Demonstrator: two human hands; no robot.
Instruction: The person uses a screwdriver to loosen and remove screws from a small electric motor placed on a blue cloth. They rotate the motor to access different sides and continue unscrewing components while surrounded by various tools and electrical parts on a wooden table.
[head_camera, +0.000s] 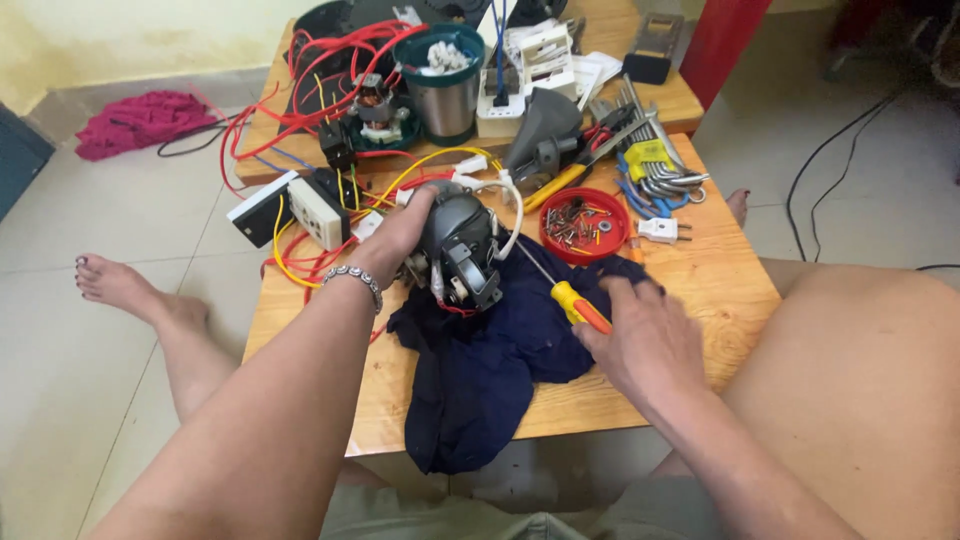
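Your left hand grips the rounded grey metal motor; your right fingers pinch the yellow-handled screwdriver beside a red round dish of screws.

Free room: bare bench right of the dark cloth, up to the near right edge. Obstacles: red screw dish and hex keys behind it; motor housing centre; tangled wires, switch boxes, steel cup crowding the far left
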